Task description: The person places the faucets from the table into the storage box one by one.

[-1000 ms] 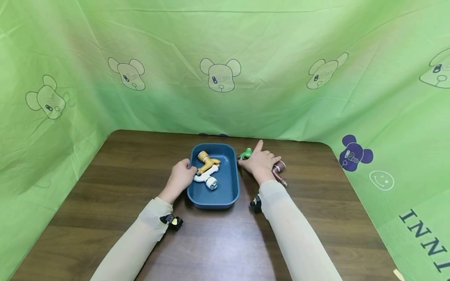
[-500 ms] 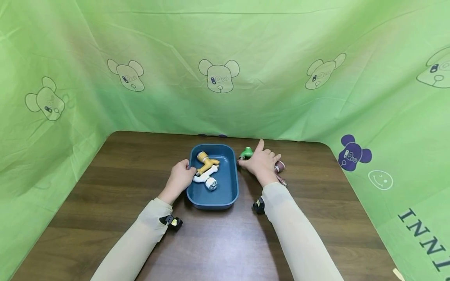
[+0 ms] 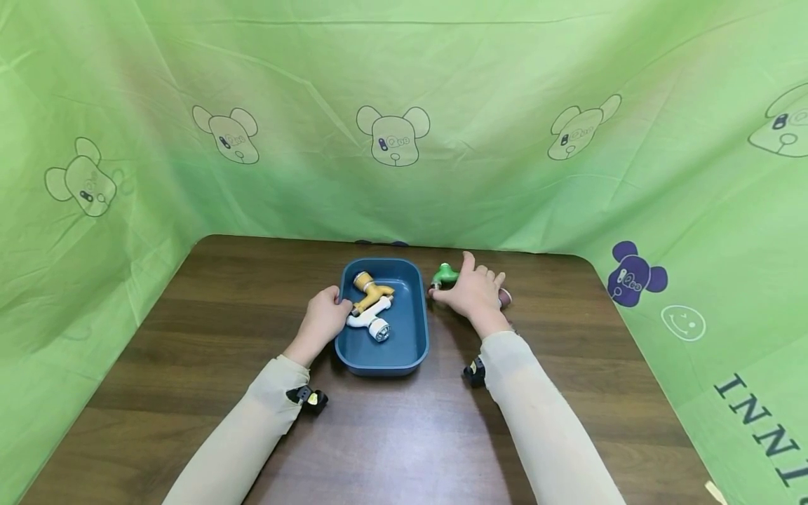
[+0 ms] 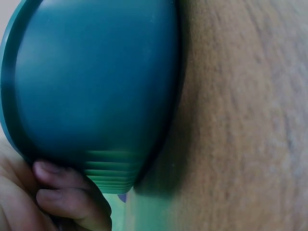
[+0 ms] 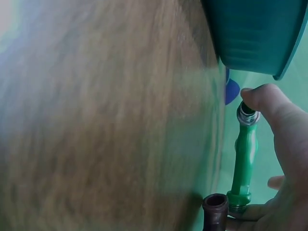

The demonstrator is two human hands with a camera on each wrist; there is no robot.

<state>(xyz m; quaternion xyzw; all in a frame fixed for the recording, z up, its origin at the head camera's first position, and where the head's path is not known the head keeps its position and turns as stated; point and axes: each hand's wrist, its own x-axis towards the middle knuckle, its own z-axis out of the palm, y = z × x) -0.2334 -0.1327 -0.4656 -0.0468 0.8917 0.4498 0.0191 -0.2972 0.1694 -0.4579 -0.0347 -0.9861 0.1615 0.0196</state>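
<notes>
My left hand [image 3: 323, 315] grips the left rim of a blue plastic tub [image 3: 404, 333], its fingers curled against the outer wall [image 4: 96, 96] in the left wrist view. Inside the tub, a yellow tap [image 3: 374, 291] lies against a white tap [image 3: 372, 319]. To the right of the tub, my right hand [image 3: 475, 291] holds a green tap [image 3: 445, 273] lengthwise. The right wrist view has the thumb at the threaded end of the green tap [image 5: 245, 154] and other fingers at its far end. A maroon tap [image 3: 506, 298] sits mostly hidden under that hand.
The wooden table [image 3: 240, 315] ends at a green curtain [image 3: 303, 196] with printed bear heads, which stands behind and along both sides. A small camera [image 3: 475, 372] is strapped on the right wrist, another [image 3: 308, 398] on the left.
My right hand and forearm have shifted slightly right, covering more of the maroon tap. The green tap has moved a little to the right with the thumb. My left hand stays on the tub.
</notes>
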